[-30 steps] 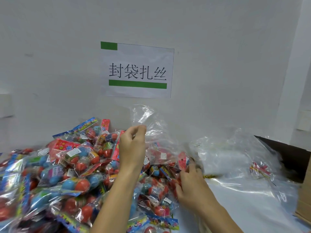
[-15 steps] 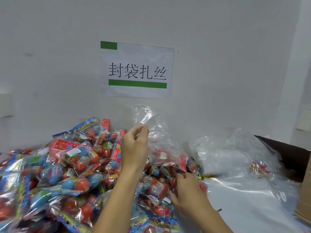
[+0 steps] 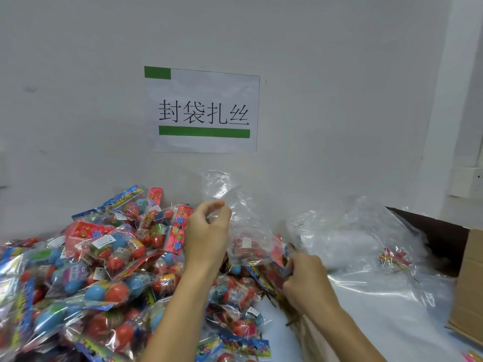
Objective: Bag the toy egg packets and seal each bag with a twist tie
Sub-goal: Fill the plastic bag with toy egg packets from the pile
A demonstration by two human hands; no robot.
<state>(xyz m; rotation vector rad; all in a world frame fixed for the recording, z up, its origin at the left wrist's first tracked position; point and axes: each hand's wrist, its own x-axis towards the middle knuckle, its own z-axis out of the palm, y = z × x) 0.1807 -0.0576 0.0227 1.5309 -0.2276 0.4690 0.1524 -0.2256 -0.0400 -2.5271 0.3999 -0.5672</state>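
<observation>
Since the earlier frame, the right hand (image 3: 304,279) had slid leftward and down along the bottom edge of the clear bag (image 3: 244,231), its fingers curled and pinching the lower corner of a red toy egg packet (image 3: 264,250) inside. Raised above the heap, the left hand (image 3: 206,231) had barely shifted; thumb and forefinger pinched the bag's open top, the other fingers curled. That bag hung between both hands over the pile of toy egg packets (image 3: 104,270) spread across the left of the white table (image 3: 392,322). Loose clear bags (image 3: 352,239) lay to the right, beside an open cardboard box (image 3: 467,283). A paper sign (image 3: 203,111) with green bars hung on the wall behind.
</observation>
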